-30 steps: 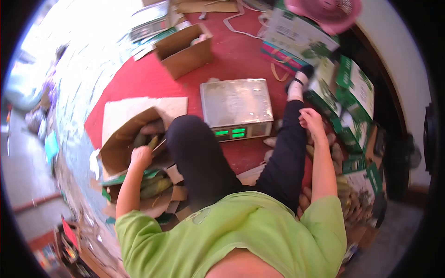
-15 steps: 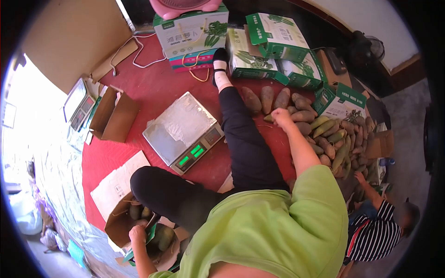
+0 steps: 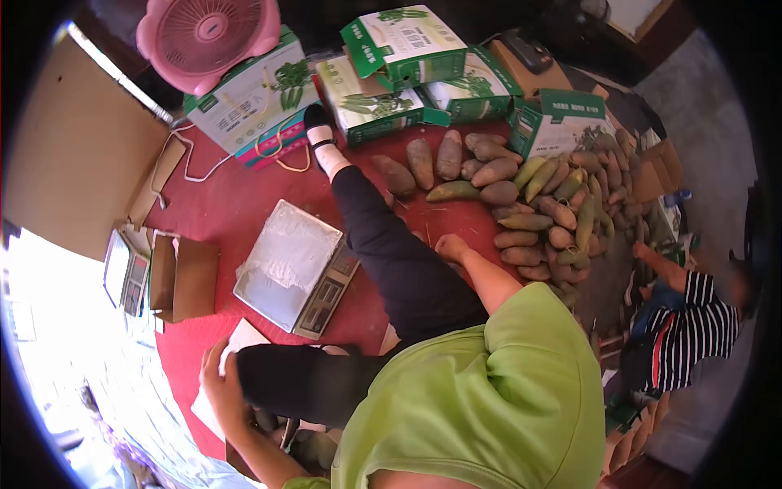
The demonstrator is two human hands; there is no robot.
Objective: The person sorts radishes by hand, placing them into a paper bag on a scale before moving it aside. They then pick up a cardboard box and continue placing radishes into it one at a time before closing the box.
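Note:
My right hand [image 3: 450,247] is down by the red surface, fingers curled in, with nothing visible in it. It is beside my outstretched leg, just below a green radish [image 3: 453,191] and several muddy, brownish-pink root vegetables [image 3: 420,163]. My left hand [image 3: 217,381] lies against my bent knee, fingers extended and holding nothing I can see. Under that forearm is an open carton with dark roundish vegetables [image 3: 305,448], mostly hidden by my arm and leg. A flat-topped weighing scale [image 3: 287,261] stands between my legs.
A large pile of root vegetables [image 3: 562,216] lies to the right. Green-and-white cartons [image 3: 415,41] and a pink fan [image 3: 208,37] line the back. Left are a brown box [image 3: 191,281] and a second scale [image 3: 126,273]. A person in a striped shirt [image 3: 684,334] reaches toward the pile.
My right hand has come back from the vegetables toward my leg. My left hand has risen from the carton to my knee. The view has shifted, and the scale's green digits no longer show.

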